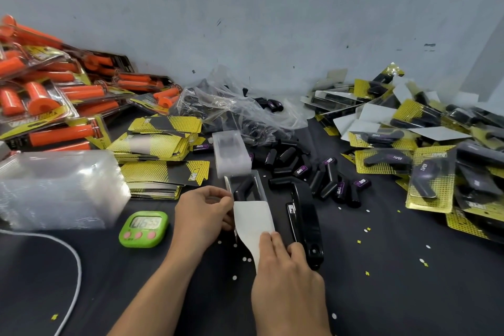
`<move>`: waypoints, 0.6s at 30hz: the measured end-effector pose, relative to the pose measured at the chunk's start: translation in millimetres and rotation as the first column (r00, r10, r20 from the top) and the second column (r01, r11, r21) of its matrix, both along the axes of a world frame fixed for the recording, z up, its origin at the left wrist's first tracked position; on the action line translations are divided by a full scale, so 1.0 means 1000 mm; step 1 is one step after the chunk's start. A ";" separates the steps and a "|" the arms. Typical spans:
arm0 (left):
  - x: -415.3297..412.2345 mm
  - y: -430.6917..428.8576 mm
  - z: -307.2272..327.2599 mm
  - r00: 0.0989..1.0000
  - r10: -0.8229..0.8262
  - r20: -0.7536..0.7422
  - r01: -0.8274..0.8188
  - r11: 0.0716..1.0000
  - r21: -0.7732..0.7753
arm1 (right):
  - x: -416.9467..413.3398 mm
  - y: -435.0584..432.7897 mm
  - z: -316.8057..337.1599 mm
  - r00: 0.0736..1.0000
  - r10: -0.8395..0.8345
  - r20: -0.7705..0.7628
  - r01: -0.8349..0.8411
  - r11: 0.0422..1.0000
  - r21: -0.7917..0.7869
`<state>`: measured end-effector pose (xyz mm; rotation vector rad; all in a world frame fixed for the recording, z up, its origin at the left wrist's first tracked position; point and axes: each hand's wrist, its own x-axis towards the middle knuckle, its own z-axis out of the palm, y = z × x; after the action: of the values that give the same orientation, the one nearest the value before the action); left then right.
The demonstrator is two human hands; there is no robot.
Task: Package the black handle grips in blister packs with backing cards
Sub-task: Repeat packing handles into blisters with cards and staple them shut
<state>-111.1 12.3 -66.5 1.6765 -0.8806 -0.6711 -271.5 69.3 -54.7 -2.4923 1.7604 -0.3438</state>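
A clear blister pack [257,181] lies on the dark table with a black angled handle grip [242,188] inside it. A backing card [252,222], white side up, is partly slid into the pack's near end. My left hand [203,215] pinches the pack's left edge next to the card. My right hand [283,267] pinches the card's near end. Loose black grips [305,169] lie in a heap just beyond. Yellow-and-black cards [161,155] are stacked to the left.
A black stapler [305,219] lies right of the card. A green timer [144,228] sits to the left, near a stack of clear blisters [60,188]. Orange grip packs [46,95] pile far left; finished black packs [425,161] pile right. A white cable [73,275] runs bottom left.
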 end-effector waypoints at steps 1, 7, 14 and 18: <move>0.000 0.000 0.000 1.000 0.001 0.007 -0.001 1.000 0.000 | 0.001 0.000 0.006 0.999 -0.031 -0.010 0.031 0.999 0.017; -0.002 0.001 0.002 0.995 0.054 0.085 -0.055 0.999 0.003 | -0.004 0.003 0.005 1.000 -0.017 0.022 0.017 1.000 0.014; -0.009 0.003 -0.001 0.955 0.097 0.280 -0.091 0.995 -0.035 | -0.006 0.000 -0.007 0.983 0.181 -0.028 -0.183 0.977 -0.108; -0.009 0.002 0.000 0.967 0.076 0.244 -0.070 0.997 -0.031 | -0.003 -0.002 -0.011 0.975 0.222 -0.016 -0.222 0.975 0.003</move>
<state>-119.9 14.4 -66.9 1.7879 -0.9903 -0.4071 -274.6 67.3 -65.8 -2.6624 1.4647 -0.3065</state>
